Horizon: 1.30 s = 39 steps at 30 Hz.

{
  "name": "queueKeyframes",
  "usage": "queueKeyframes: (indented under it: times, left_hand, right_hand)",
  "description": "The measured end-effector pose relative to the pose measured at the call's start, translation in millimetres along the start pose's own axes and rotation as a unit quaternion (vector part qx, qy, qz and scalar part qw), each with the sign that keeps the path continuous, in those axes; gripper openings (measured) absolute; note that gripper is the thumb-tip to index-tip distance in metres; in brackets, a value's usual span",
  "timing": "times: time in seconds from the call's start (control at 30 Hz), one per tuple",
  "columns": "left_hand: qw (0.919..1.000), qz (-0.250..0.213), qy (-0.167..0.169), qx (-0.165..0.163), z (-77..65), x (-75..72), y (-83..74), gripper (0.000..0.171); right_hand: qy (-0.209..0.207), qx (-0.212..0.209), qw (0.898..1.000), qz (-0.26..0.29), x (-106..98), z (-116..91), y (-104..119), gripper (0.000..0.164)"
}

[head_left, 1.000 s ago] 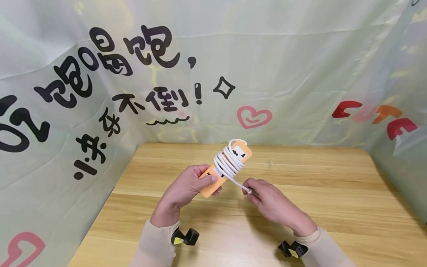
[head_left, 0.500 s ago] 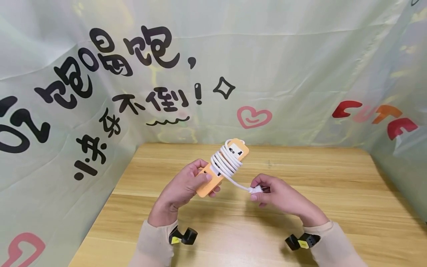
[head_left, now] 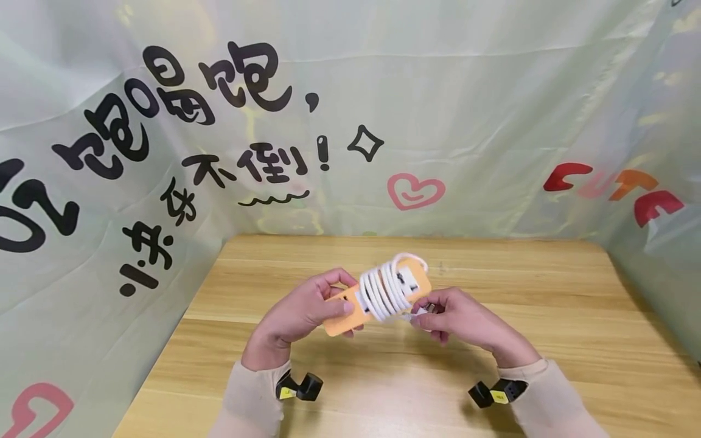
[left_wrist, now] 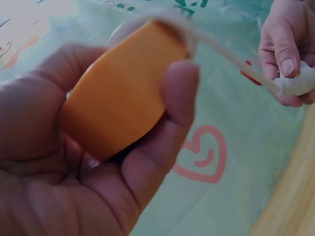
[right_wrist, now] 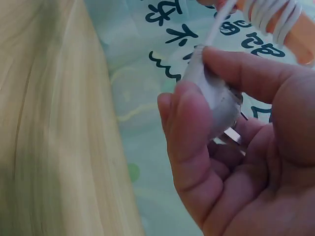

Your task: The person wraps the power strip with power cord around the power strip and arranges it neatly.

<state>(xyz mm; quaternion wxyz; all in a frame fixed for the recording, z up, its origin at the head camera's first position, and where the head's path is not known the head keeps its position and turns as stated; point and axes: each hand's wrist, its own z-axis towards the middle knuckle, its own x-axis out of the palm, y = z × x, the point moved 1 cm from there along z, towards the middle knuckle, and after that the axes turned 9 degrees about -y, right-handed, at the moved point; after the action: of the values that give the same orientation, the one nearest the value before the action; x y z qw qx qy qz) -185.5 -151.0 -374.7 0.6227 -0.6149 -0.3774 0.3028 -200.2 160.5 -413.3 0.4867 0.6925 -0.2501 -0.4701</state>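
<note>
An orange power strip with white socket faces is held above the table by my left hand, thumb on its top face and fingers beneath. Several turns of white cord wrap around its middle, and a loop arches over the far end. At the cord's free end is a white plug, which my right hand pinches between thumb and fingers; metal prongs show beside it. In the left wrist view the strip's plain orange end faces the camera, and the cord runs from it to the plug.
Below the hands lies a wooden table. A pale printed cloth with black characters and a pink heart hangs behind it and along both sides. Each wrist wears a small black camera.
The power strip has tilted flatter and its far end has swung down and right, closer to the right hand. My right hand has moved slightly right, and its grip on the plug has shifted.
</note>
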Motion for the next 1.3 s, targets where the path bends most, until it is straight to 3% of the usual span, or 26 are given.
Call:
queueKeyframes:
  times: [0.13,0.3,0.4,0.57,0.67,0.77,0.87,0.93,1.1,1.2,1.3]
  left_hand:
    - [0.9941,0.091,0.056,-0.021,0.7,5.9,4.7,0.032]
    - [0.9701,0.224,0.088,-0.028,5.0,17.7,13.7,0.026]
    - [0.9527,0.292,0.079,-0.030,9.7,25.2,19.5,0.021]
    - [0.9265,0.372,0.040,-0.041,16.7,33.8,28.0,0.016]
    - [0.9163,0.397,0.020,-0.052,18.6,37.0,30.6,0.019]
    - [0.9114,0.407,0.000,-0.060,19.3,38.5,32.0,0.022]
    - [0.9119,0.405,-0.027,-0.063,22.2,38.9,34.0,0.023]
    - [0.9165,0.391,-0.051,-0.070,24.8,38.1,36.3,0.027]
    - [0.9345,0.332,-0.092,-0.089,30.0,38.6,43.7,0.064]
    - [0.9461,0.301,-0.088,-0.080,32.4,41.5,48.5,0.062]
    - [0.9525,0.280,-0.097,-0.070,34.2,42.3,53.0,0.048]
  right_hand:
    - [-0.025,0.010,0.999,-0.036,-0.8,-0.6,-0.6,0.014]
    - [-0.048,0.028,0.996,-0.066,1.2,-0.5,2.4,0.022]
    - [-0.076,0.033,0.993,-0.078,6.1,-1.0,7.4,0.027]
    - [-0.147,-0.001,0.982,-0.123,18.3,-4.6,17.8,0.033]
    - [-0.178,-0.040,0.972,-0.149,27.3,-8.3,23.2,0.035]
    - [-0.200,-0.091,0.961,-0.167,37.6,-11.1,27.2,0.039]
    - [-0.224,-0.160,0.943,-0.185,45.6,-12.7,28.2,0.041]
    - [-0.240,-0.209,0.927,-0.199,49.3,-12.2,26.7,0.042]
    - [-0.259,-0.289,0.889,-0.242,54.2,-7.7,19.3,0.043]
    - [-0.241,-0.300,0.883,-0.269,57.4,-6.2,15.9,0.041]
    - [-0.208,-0.285,0.893,-0.280,60.2,-6.8,13.8,0.042]
